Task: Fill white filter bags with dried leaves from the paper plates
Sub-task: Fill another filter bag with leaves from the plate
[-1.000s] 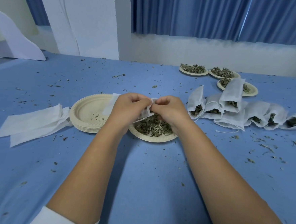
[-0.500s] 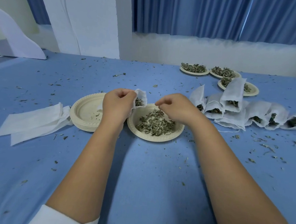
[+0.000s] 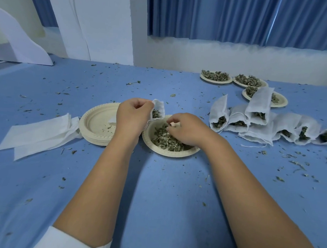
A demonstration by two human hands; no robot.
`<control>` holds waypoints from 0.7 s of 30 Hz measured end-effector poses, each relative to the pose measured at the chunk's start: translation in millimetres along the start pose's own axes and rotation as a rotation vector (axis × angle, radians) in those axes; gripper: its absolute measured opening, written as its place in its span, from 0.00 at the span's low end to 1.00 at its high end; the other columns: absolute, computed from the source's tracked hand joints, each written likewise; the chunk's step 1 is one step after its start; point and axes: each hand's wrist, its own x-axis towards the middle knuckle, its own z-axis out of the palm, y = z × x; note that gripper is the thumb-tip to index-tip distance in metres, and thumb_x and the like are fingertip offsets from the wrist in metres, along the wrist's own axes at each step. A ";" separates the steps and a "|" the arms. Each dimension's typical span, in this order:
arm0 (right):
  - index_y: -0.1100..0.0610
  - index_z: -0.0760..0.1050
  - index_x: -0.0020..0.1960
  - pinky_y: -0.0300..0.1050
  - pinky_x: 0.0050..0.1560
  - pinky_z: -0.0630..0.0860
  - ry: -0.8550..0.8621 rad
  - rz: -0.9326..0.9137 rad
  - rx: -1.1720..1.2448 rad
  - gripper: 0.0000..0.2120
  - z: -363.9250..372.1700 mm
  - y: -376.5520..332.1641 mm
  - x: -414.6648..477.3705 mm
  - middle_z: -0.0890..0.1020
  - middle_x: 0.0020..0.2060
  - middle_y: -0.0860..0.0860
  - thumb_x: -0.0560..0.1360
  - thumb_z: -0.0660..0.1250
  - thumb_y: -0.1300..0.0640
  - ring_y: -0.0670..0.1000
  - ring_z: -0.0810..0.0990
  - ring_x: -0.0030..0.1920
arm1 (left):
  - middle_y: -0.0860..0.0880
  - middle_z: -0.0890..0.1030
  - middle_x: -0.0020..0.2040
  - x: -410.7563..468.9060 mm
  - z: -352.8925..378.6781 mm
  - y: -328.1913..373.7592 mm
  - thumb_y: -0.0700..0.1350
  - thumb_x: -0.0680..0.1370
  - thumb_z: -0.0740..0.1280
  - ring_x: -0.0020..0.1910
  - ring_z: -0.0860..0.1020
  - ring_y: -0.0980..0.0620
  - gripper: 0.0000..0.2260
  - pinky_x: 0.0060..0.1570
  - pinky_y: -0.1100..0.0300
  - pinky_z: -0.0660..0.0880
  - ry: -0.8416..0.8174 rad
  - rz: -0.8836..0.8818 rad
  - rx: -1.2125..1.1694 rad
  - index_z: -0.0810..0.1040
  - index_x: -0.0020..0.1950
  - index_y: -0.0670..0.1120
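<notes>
White filter bag [image 3: 158, 109] at mid-frame, mouth open with some leaves inside, pinched by left hand [image 3: 133, 118] just above paper plate [image 3: 174, 154]. Right hand [image 3: 185, 128] has fingers curled, pinching dried leaves [image 3: 165, 140] on that plate. Empty plate stack [image 3: 95, 123] left, filled bags [image 3: 255, 120] right.

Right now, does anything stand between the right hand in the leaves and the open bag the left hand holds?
Nothing visible does. The right hand pinches dried leaves on the paper plate. The left hand holds the filter bag by the plate's far rim, mouth open.
</notes>
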 end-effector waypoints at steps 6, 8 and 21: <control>0.47 0.80 0.60 0.44 0.55 0.76 -0.066 -0.103 0.001 0.17 13.8 -4.1 -1.2 0.83 0.54 0.45 0.72 0.73 0.45 0.47 0.79 0.55 | 0.55 0.74 0.26 -0.1 -0.4 -0.2 0.41 0.75 0.66 0.22 0.66 0.59 0.09 0.27 0.66 0.64 -0.018 -0.009 0.016 0.78 0.34 0.48; 0.49 0.83 0.53 0.45 0.52 0.77 -0.021 -0.117 0.000 0.12 17.0 -6.9 -1.5 0.84 0.49 0.47 0.71 0.75 0.49 0.48 0.80 0.50 | 0.57 0.73 0.25 0.0 -0.5 -0.1 0.41 0.75 0.66 0.21 0.66 0.60 0.09 0.25 0.68 0.64 -0.022 -0.007 0.021 0.78 0.35 0.47; 0.52 0.84 0.51 0.36 0.36 0.73 0.033 -0.147 0.005 0.07 25.8 -8.7 4.4 0.82 0.39 0.46 0.73 0.71 0.59 0.50 0.82 0.42 | 0.57 0.75 0.26 1.1 -0.2 -0.9 0.41 0.75 0.66 0.20 0.66 0.60 0.09 0.25 0.67 0.64 -0.008 -0.013 0.025 0.78 0.35 0.49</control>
